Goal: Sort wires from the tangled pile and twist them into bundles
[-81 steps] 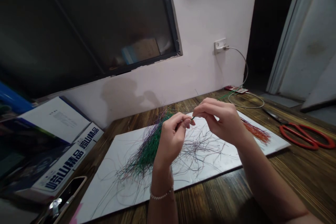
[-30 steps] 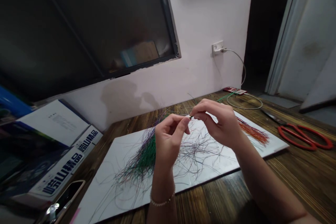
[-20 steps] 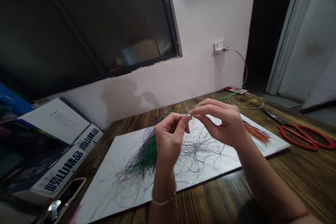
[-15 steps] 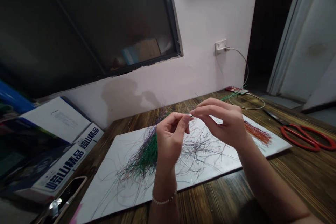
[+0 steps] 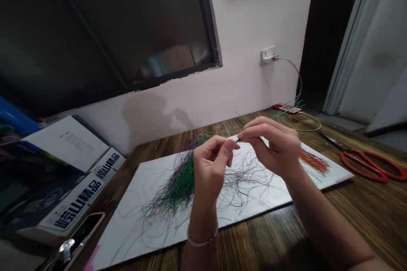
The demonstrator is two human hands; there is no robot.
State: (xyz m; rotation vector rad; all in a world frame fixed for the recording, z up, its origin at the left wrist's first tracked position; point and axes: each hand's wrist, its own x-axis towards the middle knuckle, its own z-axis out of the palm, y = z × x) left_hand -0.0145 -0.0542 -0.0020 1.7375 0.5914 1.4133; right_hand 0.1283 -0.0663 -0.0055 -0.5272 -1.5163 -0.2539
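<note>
My left hand is pinched shut on thin green wires, thumb on top, above the middle of a white board. Fingertips of my right hand pinch the same green wires close beside the left fingertips. Long green ends stick out behind the right hand. Left of my hands, a tangled pile of green and purple wires lies on the board. Loose dark wires spread below the hands. A bundle of orange and red wires rests at the board's right end.
Red-handled scissors lie on the wooden table at the right. Boxes stand at the left, with a phone beside them. A white cable runs from a wall socket to a red item.
Both hands have shifted slightly to the right, still pinching close together. The green ends behind the right hand now reach higher and farther right.
</note>
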